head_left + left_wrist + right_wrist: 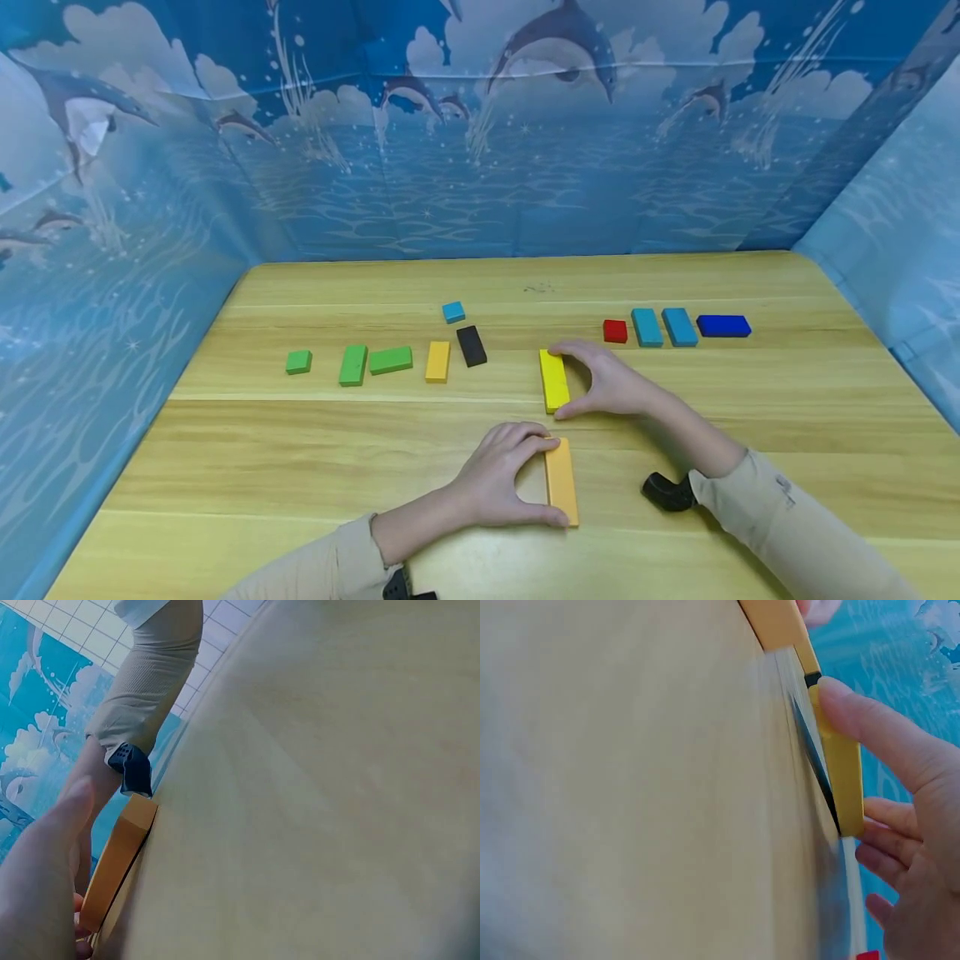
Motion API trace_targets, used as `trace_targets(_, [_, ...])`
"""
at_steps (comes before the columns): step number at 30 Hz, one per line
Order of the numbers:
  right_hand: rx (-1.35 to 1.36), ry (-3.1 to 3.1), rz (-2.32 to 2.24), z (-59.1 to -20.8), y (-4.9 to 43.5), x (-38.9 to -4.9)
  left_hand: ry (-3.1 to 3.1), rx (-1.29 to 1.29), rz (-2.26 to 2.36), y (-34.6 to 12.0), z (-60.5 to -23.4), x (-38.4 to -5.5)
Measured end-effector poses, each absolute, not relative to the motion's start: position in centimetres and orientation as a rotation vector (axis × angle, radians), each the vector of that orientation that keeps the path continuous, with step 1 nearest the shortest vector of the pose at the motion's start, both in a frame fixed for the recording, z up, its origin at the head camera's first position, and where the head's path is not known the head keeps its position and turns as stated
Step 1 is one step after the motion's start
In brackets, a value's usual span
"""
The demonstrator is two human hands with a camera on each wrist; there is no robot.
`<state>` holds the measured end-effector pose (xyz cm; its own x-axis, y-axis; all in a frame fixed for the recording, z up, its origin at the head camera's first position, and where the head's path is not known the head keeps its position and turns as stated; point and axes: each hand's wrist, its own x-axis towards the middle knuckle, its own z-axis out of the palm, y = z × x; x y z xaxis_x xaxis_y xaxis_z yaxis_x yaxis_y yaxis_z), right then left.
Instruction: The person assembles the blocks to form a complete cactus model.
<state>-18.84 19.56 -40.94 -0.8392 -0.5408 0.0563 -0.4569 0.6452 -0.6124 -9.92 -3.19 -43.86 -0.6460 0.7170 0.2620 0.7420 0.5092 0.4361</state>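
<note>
My left hand (498,483) grips a long light-orange block (562,483) by its ends, thumb at the near end and fingertips at the far end. The same orange block (120,862) shows in the left wrist view, low against the table. Farther back, my right hand (611,379) pinches a yellow block (554,382) between its thumb and fingers. In the right wrist view the thumb is on one end of that yellow block (844,772), with fingers at the other. Both blocks lie roughly lengthwise, the yellow one beyond the orange one, a small gap between them.
Left of the yellow block lie a black block (472,346), a small blue block (453,312), a yellow-orange block (438,362) and several green blocks (353,366). To the right are a red block (615,331), two light-blue blocks (647,327) and a dark-blue block (723,326).
</note>
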Motion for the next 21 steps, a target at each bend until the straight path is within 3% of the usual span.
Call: trace_targets(21, [-0.920, 2.646, -1.085, -41.9, 19.5, -17.6, -2.693, -1.162, -1.035, -2.9, -44.0, -10.3])
